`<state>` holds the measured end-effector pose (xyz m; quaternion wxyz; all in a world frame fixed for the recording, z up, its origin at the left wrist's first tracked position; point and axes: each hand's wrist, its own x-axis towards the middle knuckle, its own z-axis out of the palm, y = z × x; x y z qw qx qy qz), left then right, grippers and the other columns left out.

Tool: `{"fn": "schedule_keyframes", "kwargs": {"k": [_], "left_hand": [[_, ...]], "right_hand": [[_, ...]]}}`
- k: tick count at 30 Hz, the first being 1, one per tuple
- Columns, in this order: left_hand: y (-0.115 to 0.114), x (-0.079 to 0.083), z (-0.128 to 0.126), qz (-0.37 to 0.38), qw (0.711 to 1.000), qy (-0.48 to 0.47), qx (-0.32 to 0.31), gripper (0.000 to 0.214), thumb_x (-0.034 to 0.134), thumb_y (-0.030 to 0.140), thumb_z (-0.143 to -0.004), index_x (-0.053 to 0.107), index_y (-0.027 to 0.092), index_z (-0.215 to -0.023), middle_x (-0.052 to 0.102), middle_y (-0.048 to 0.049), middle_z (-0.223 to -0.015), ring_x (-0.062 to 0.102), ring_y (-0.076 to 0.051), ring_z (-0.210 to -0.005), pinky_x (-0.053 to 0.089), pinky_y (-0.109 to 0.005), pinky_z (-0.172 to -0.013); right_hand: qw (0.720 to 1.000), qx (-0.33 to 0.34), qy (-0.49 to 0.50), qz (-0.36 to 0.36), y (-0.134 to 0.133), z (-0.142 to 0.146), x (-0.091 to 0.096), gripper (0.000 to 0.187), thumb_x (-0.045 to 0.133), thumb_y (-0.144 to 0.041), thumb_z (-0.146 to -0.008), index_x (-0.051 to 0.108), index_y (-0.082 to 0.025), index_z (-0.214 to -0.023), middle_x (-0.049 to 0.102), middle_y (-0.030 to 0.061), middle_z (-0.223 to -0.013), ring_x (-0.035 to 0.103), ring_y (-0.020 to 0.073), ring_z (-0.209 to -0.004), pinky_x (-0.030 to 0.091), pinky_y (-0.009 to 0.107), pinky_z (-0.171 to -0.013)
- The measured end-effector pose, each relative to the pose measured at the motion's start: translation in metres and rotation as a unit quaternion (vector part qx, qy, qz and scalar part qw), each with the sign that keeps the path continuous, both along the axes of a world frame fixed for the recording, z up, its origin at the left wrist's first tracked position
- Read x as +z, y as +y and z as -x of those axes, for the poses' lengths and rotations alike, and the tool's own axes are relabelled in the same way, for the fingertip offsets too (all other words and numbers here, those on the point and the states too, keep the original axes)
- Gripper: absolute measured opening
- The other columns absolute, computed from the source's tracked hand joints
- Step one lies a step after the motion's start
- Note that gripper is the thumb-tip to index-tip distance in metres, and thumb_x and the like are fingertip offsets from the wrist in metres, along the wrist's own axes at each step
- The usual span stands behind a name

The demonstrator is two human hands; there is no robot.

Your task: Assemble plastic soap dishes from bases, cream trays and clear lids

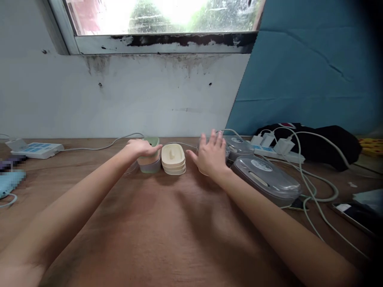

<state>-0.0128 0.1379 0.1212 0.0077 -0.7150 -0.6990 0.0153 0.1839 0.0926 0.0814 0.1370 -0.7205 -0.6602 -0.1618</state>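
My left hand (138,148) is at a small stack of coloured plastic containers (150,166), green on top and greyish below. Its thumb stretches across the stack's front; the other fingers are mostly hidden, and I see no grip. Right beside it stands a neat pile of cream-coloured lids (173,156). To the right of that pile, my right hand (212,156) is open with fingers spread, in front of or on a clear container that it mostly covers. A grey lidded food container (266,181) lies by my right wrist, with a smaller grey lidded container (238,146) behind it.
White power strips stand at the left (37,150) and right (278,152), the right one with several plugs. Loose white cables (314,191) curl over the right side. A phone (356,215) lies at far right, a black cloth item (326,143) behind.
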Motion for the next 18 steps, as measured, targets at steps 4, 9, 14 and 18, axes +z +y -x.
{"fn": "schedule_keyframes", "kwargs": {"k": [4,9,14,18], "left_hand": [[-0.024,0.010,-0.005,-0.026,0.998,0.010,0.054,0.082,0.018,0.070,-0.078,0.046,0.010,-0.126,0.046,-0.0250,-0.127,0.041,-0.041,-0.117,0.039,-0.049,-0.085],[-0.067,0.011,-0.004,-0.113,0.993,-0.034,0.000,0.069,0.018,0.064,-0.084,0.038,0.017,-0.131,0.044,-0.0164,-0.130,0.041,-0.034,-0.118,0.041,-0.046,-0.086],[-0.095,0.002,-0.003,-0.160,0.981,-0.079,-0.077,0.060,0.024,0.059,-0.085,0.041,0.020,-0.127,0.044,-0.0103,-0.130,0.041,-0.029,-0.118,0.041,-0.043,-0.089],[-0.103,-0.009,-0.004,-0.158,0.968,-0.130,-0.143,0.053,0.031,0.057,-0.084,0.045,0.022,-0.122,0.046,-0.0087,-0.128,0.044,-0.029,-0.115,0.043,-0.041,-0.088]], "right_hand": [[0.991,-0.115,0.035,0.063,0.021,-0.018,0.008,0.077,0.053,-0.051,-0.079,0.030,-0.001,-0.134,0.036,0.0335,-0.130,0.042,0.0428,-0.114,0.033,0.049,-0.084],[0.983,-0.158,0.048,0.076,0.035,-0.021,0.007,0.082,0.061,-0.049,-0.073,0.034,0.003,-0.130,0.044,0.0340,-0.122,0.043,0.0411,-0.110,0.033,0.048,-0.083],[0.986,-0.146,0.055,0.061,0.033,-0.022,0.013,0.088,0.066,-0.051,-0.064,0.039,0.011,-0.122,0.048,0.0348,-0.114,0.045,0.0414,-0.106,0.033,0.046,-0.083],[0.995,-0.087,0.039,0.029,0.000,-0.021,0.022,0.083,0.066,-0.045,-0.064,0.041,0.011,-0.120,0.049,0.0323,-0.110,0.047,0.0409,-0.102,0.035,0.045,-0.083]]}}
